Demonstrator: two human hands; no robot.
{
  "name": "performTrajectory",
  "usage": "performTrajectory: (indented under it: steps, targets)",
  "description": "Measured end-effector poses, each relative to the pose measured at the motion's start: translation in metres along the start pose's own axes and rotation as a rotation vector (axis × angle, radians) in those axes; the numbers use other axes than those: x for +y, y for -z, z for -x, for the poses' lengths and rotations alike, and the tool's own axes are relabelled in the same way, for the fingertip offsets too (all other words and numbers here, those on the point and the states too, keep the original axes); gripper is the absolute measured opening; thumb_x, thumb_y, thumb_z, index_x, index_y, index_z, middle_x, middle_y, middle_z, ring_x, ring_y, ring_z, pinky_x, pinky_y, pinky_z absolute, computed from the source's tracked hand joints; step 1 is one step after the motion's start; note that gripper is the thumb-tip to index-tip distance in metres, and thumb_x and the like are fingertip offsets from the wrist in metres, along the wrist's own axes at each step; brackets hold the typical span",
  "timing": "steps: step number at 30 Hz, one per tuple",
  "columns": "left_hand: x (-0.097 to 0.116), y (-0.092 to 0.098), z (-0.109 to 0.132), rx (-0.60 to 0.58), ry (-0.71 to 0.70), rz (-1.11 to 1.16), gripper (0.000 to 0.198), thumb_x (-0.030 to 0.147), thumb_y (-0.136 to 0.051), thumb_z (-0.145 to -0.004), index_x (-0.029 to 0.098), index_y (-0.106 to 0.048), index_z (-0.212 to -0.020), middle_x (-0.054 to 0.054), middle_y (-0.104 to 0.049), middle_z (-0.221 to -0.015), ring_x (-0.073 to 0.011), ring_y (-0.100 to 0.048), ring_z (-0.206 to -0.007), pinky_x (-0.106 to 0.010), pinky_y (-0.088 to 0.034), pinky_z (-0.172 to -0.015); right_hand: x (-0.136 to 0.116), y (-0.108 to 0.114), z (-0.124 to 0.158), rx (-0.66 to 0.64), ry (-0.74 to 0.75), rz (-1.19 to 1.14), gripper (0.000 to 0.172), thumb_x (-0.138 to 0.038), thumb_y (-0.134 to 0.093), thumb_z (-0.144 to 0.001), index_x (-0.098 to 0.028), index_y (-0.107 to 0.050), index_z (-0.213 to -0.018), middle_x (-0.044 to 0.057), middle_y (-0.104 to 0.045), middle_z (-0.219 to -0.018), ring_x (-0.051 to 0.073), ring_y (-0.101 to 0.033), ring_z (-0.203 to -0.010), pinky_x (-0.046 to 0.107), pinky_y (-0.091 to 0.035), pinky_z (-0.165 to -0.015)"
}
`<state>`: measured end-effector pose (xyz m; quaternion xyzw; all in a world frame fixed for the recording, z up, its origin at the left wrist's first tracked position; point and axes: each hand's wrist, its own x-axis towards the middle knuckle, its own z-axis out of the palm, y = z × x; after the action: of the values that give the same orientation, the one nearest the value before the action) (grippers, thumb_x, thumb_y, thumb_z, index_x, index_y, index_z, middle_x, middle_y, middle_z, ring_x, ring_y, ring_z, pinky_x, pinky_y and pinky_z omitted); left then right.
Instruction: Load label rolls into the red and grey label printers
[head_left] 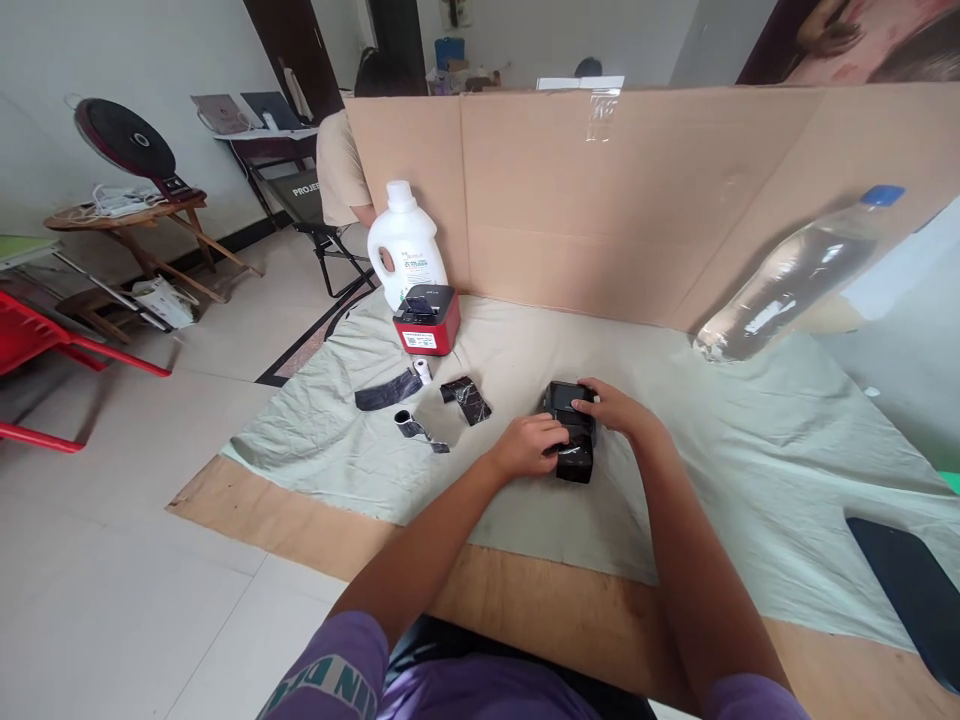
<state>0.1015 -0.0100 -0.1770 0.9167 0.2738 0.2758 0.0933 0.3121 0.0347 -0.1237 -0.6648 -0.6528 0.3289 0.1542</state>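
A black boxy handheld device with a screen-like dark panel (568, 396) lies on the cloth between my hands. My left hand (529, 446) has its fingers curled against the device's left side, near its glossy lower part. On the upper right edge, my right hand (606, 406) grips with thumb and fingers. What the left fingertips press is partly hidden. To the left lie a small white paper roll (422, 371), a dark curled strip (388, 391), a dark roll with a loose tail (409, 424) and a shiny black folded piece (469, 400).
A red and black box-shaped machine (426, 322) stands before a white detergent jug (407, 245). A cardboard panel (570, 190) walls off the back. A large clear bottle (795, 275) leans at right. A black phone (907, 590) lies near the front right edge. A person (342, 165) sits behind the panel.
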Motion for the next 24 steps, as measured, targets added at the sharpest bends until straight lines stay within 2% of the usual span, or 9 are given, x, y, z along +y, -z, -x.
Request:
performTrajectory:
  steps: [2, 4, 6, 9, 12, 15, 17, 19, 24]
  targets:
    - [0.002, 0.002, -0.001, 0.008, 0.039, 0.026, 0.016, 0.012, -0.057, -0.08, 0.022, -0.063, -0.091, -0.003, -0.07, -0.089, -0.0181, -0.063, -0.087, -0.029, -0.049, -0.076, -0.003, -0.001, 0.006, -0.01, -0.065, -0.059, 0.064, -0.04, -0.065, -0.083, -0.022, -0.053, -0.143, 0.016, -0.063, -0.133, 0.026, -0.065, -0.099, 0.035, -0.056, -0.074]
    - [0.005, 0.005, -0.002, 0.043, 0.16, 0.05, 0.02, 0.02, -0.059, -0.083, 0.021, -0.062, -0.103, -0.005, -0.069, -0.1, -0.0198, -0.065, -0.092, -0.03, -0.051, -0.078, -0.005, -0.003, 0.012, 0.006, -0.116, -0.137, 0.068, -0.042, -0.065, -0.083, -0.024, -0.049, -0.147, 0.017, -0.059, -0.139, 0.025, -0.066, -0.097, 0.033, -0.056, -0.068]
    - [0.007, 0.009, -0.004, 0.069, 0.333, 0.061, 0.046, 0.031, -0.067, -0.079, 0.019, -0.055, -0.121, -0.01, -0.064, -0.119, -0.024, -0.065, -0.101, -0.034, -0.053, -0.082, -0.005, -0.007, 0.017, 0.08, -0.127, -0.207, 0.073, -0.043, -0.067, -0.081, -0.021, -0.048, -0.147, 0.018, -0.061, -0.136, 0.025, -0.068, -0.094, 0.034, -0.057, -0.068]
    - [0.009, 0.012, -0.006, 0.017, 0.485, 0.036, 0.083, 0.036, -0.076, -0.069, 0.015, -0.041, -0.142, -0.016, -0.058, -0.136, -0.0328, -0.059, -0.119, -0.042, -0.053, -0.092, -0.003, -0.018, 0.027, 0.234, -0.102, -0.253, 0.066, -0.041, -0.068, -0.08, -0.01, -0.057, -0.138, 0.02, -0.068, -0.123, 0.026, -0.069, -0.097, 0.039, -0.056, -0.083]
    - [0.012, 0.012, -0.008, -0.049, 0.519, -0.021, 0.089, 0.035, -0.075, -0.07, 0.014, -0.037, -0.148, -0.017, -0.065, -0.127, -0.0361, -0.06, -0.119, -0.044, -0.053, -0.092, 0.0, -0.03, 0.043, 0.322, -0.054, -0.293, 0.052, -0.046, -0.055, -0.09, -0.013, -0.064, -0.129, 0.015, -0.07, -0.124, 0.025, -0.067, -0.11, 0.039, -0.051, -0.098]
    - [0.023, 0.008, -0.016, -0.101, 0.539, -0.048, 0.092, 0.041, -0.075, -0.072, 0.012, -0.035, -0.149, -0.018, -0.071, -0.114, -0.0357, -0.068, -0.104, -0.041, -0.055, -0.083, 0.008, -0.034, 0.064, 0.364, 0.037, -0.421, 0.051, -0.055, -0.046, -0.093, -0.022, -0.069, -0.125, 0.007, -0.071, -0.125, 0.023, -0.066, -0.114, 0.036, -0.051, -0.098]
    - [0.036, 0.002, -0.032, -0.124, 0.528, -0.057, 0.093, 0.044, -0.075, -0.073, 0.012, -0.035, -0.15, -0.017, -0.072, -0.112, -0.0351, -0.07, -0.099, -0.039, -0.054, -0.081, 0.021, -0.025, 0.077, 0.408, 0.083, -0.529, 0.054, -0.061, -0.047, -0.091, -0.022, -0.072, -0.12, 0.006, -0.073, -0.121, 0.025, -0.065, -0.117, 0.037, -0.051, -0.099]
    - [0.052, -0.008, -0.057, -0.118, 0.496, -0.053, 0.091, 0.046, -0.074, -0.074, 0.015, -0.035, -0.15, -0.016, -0.073, -0.112, -0.0343, -0.071, -0.099, -0.038, -0.054, -0.081, 0.042, -0.005, 0.086, 0.467, 0.087, -0.607, 0.058, -0.065, -0.047, -0.09, -0.02, -0.073, -0.116, 0.006, -0.074, -0.119, 0.026, -0.064, -0.118, 0.038, -0.05, -0.1]
    - [0.091, -0.06, -0.156, -0.101, 0.348, 0.041, 0.093, 0.054, -0.071, -0.076, 0.013, -0.031, -0.15, -0.017, -0.073, -0.112, -0.0342, -0.07, -0.103, -0.038, -0.052, -0.083, 0.117, 0.072, 0.087, 0.729, -0.021, -0.642, 0.061, -0.068, -0.049, -0.086, -0.017, -0.075, -0.103, 0.008, -0.075, -0.107, 0.025, -0.066, -0.109, 0.035, -0.048, -0.097]
